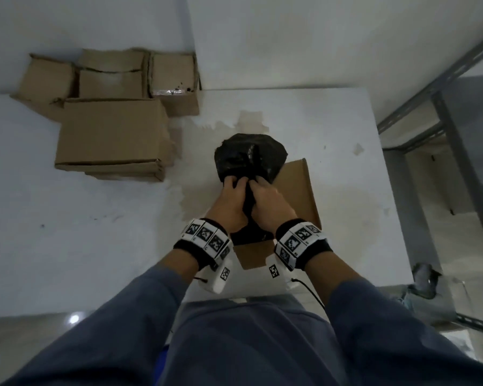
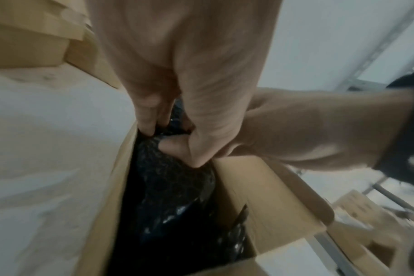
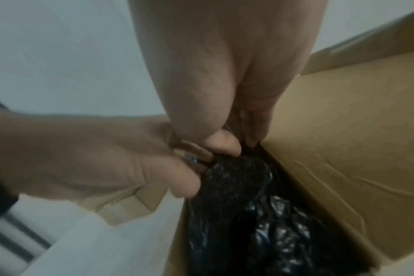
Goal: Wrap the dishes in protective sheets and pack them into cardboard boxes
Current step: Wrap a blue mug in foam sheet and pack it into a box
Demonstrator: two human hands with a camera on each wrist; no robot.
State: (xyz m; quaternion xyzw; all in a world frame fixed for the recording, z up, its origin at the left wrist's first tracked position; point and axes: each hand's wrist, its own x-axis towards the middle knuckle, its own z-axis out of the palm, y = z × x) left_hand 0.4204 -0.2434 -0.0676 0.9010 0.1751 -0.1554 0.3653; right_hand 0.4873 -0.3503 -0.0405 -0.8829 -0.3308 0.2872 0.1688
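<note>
A dish wrapped in a black plastic sheet (image 1: pixel 248 156) sticks out of the far end of an open cardboard box (image 1: pixel 300 190) on the white table. My left hand (image 1: pixel 230 182) and right hand (image 1: pixel 260 181) sit side by side at its near edge, each pinching a fold of the black sheet. In the left wrist view my left hand (image 2: pixel 154 123) pinches the black sheet (image 2: pixel 177 196) between the box walls (image 2: pixel 260 196). In the right wrist view my right hand (image 3: pixel 227 143) grips the black sheet (image 3: pixel 248 205) beside the box wall (image 3: pixel 343 149). The dish itself is hidden.
A large closed carton (image 1: pixel 109 132) lies at the back left, with several smaller open cartons (image 1: pixel 173 79) behind it against the wall. A grey metal rack (image 1: pixel 444 112) stands past the table's right edge (image 1: pixel 393 218).
</note>
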